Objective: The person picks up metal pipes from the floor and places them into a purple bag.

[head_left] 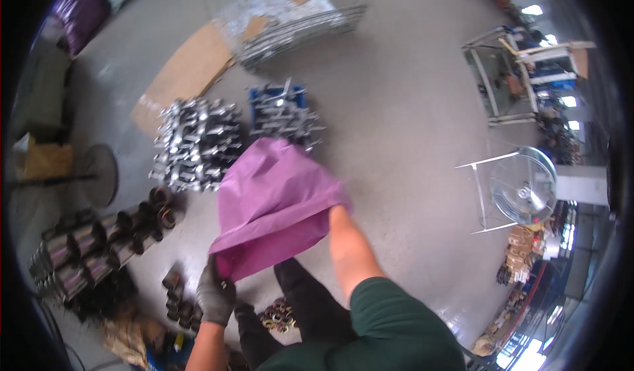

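A purple woven sack (277,193) hangs in front of me, its mouth turned toward me with a folded rim. My left hand (216,293), in a dark grey glove, is closed on the left corner of that rim. My right forearm (350,245) reaches the sack's right edge, where the fabric hides the hand and its fingers. Just beyond the sack lies a pile of shiny metal parts (198,143). To the right of the pile, similar metal parts (284,115) are heaped in and over a blue crate (254,97).
Rows of dark cylindrical parts (99,239) stand at the left, and a short row (178,302) sits near my left hand. Small rings (279,315) lie by my feet. Cardboard (188,67) and a wire-mesh stack (297,34) lie farther off. A wheeled metal frame (525,193) stands right.
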Available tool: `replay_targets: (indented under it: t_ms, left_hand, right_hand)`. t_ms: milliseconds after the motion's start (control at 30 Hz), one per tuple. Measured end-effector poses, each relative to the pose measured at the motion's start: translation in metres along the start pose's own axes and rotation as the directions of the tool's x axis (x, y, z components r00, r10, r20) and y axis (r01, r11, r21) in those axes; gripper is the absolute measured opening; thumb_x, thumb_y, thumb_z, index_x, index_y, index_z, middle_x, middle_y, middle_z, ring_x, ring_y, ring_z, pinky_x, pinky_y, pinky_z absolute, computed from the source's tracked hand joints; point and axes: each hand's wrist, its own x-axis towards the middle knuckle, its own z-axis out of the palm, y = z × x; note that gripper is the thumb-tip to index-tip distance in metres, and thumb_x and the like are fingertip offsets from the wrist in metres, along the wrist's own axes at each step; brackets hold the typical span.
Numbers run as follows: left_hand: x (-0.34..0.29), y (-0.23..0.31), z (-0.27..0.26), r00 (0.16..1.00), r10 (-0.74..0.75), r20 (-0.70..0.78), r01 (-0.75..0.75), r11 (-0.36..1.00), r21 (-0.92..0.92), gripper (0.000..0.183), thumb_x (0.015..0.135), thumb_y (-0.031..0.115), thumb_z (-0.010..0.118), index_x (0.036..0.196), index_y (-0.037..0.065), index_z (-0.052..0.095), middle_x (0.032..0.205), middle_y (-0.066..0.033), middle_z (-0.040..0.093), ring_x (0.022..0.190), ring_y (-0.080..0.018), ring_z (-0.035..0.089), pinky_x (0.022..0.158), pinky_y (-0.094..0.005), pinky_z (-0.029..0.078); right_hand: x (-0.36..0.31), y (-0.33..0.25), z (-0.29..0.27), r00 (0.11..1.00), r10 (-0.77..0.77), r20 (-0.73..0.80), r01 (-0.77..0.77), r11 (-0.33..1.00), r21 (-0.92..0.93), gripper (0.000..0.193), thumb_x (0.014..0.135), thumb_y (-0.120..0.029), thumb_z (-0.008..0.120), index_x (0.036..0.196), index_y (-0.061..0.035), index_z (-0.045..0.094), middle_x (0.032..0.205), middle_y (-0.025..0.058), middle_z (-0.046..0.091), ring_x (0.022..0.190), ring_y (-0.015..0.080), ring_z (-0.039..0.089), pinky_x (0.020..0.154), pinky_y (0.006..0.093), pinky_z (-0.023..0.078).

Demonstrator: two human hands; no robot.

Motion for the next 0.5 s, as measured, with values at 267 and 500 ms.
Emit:
replay_targets:
  t_ms: [267,500]
  left_hand:
    - [-0.003,-0.009,0.013,0.997,-0.072,0.035,0.08,0.933,-0.351,0.082,0.076,-0.007,0.055,0.155,-0.002,0.035,0.135,-0.0227,0.064,0.121,-0.0326,0.065,0.103,-0.0374,0.05]
    - [-0.019,0.028,-0.054,0.963,-0.117,0.241,0.268,0.36,-0.894,0.098,0.059,-0.01,0.055,0.155,-0.005,0.038,0.144,-0.0209,0.054,0.125,-0.0296,0.059,0.093,-0.0329,0.055]
  right_hand:
    - [-0.008,-0.016,-0.012,0.996,-0.04,0.079,0.018,0.965,0.262,0.046,0.103,-0.037,0.049,0.139,-0.0084,0.058,0.14,0.0103,0.062,0.129,0.0267,0.056,0.113,0.0395,0.041]
    - [-0.047,0.002,-0.116,0.995,-0.095,-0.031,0.08,0.57,0.817,0.043,0.104,-0.033,0.048,0.137,-0.0079,0.06,0.138,0.0098,0.063,0.126,0.0255,0.058,0.111,0.0389,0.043]
